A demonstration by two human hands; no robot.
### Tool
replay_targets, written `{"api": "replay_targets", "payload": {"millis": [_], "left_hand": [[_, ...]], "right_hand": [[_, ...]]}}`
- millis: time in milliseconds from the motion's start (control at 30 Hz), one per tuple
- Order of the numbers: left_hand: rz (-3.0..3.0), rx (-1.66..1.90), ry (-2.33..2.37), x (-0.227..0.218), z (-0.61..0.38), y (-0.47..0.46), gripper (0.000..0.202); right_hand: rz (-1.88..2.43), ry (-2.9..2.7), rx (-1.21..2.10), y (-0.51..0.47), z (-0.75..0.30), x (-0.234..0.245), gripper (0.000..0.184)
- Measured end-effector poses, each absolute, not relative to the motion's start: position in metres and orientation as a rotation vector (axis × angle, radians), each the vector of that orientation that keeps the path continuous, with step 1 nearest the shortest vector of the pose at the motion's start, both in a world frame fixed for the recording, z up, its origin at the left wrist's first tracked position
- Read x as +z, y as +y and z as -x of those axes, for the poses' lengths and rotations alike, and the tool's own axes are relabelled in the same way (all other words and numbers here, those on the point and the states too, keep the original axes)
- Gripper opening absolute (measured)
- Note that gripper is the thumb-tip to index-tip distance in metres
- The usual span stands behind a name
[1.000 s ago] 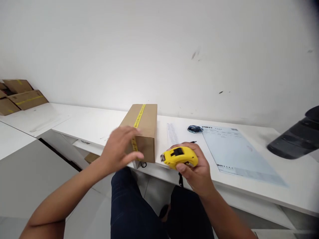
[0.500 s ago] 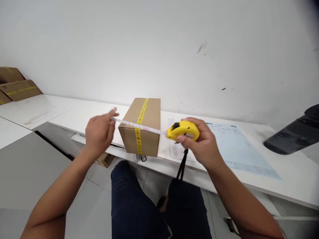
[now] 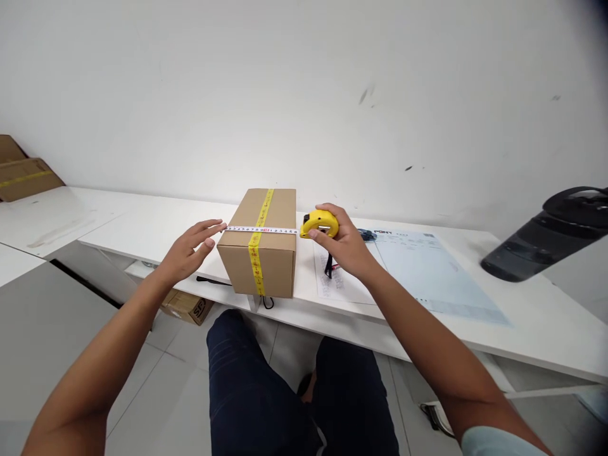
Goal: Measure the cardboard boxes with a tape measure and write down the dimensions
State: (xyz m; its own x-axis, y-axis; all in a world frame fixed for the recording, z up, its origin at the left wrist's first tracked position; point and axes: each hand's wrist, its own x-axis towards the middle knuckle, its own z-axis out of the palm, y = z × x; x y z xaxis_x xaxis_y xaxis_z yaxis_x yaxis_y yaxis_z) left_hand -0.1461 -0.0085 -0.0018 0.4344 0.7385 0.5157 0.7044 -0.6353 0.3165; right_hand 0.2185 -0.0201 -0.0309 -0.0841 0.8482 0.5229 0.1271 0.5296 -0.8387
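Note:
A brown cardboard box (image 3: 270,263) with a yellow tape stripe stands on the white table (image 3: 142,225). A white tape blade (image 3: 261,230) lies stretched across the box's top front edge. My right hand (image 3: 339,244) grips the yellow tape measure case (image 3: 319,223) at the box's right corner. My left hand (image 3: 190,248) pinches the blade's end at the box's left corner, its other fingers stretched out.
A blue printed sheet (image 3: 427,272) and a white paper (image 3: 337,282) lie right of the box. A dark object (image 3: 546,244) juts in at the right. More cardboard boxes (image 3: 23,174) sit far left, another (image 3: 183,307) under the table. My legs are below.
Both hands moved forward and down to the box. The blade, held in the air before, now lies flat along the box's top edge, and the view shifted slightly.

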Motion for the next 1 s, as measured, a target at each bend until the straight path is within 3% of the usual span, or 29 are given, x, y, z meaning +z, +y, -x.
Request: {"api": "replay_targets", "payload": {"millis": [333,467,533,567,667,833,1000], "left_hand": [[-2.631,1.060,1.528,0.008,0.126,-0.014,0.055],[-2.980,1.283,1.553,0.013,0.125,-0.025,0.030],[-3.213,1.509,1.373,0.011,0.119,-0.047,0.010],[-3.310,1.611,1.251,0.007,0.115,-0.061,0.012],[-3.342,1.695,0.983,-0.017,0.091,-0.108,0.037],[-3.083,1.536,0.479,-0.095,0.022,-0.149,0.026],[-2.500,1.586,0.667,-0.171,-0.045,-0.148,0.037]], "right_hand": [[0.848,-1.631,0.749,-0.012,-0.214,-0.022,0.047],[0.817,-1.596,0.683,-0.031,-0.213,-0.008,0.049],[0.795,-1.542,0.648,-0.055,-0.213,-0.002,0.049],[0.780,-1.509,0.673,-0.070,-0.213,-0.003,0.049],[0.731,-1.395,0.983,-0.117,-0.211,-0.024,0.048],[0.720,-0.971,1.575,-0.166,-0.200,-0.105,0.053],[0.823,-0.610,1.611,-0.191,-0.188,-0.166,0.053]]}}
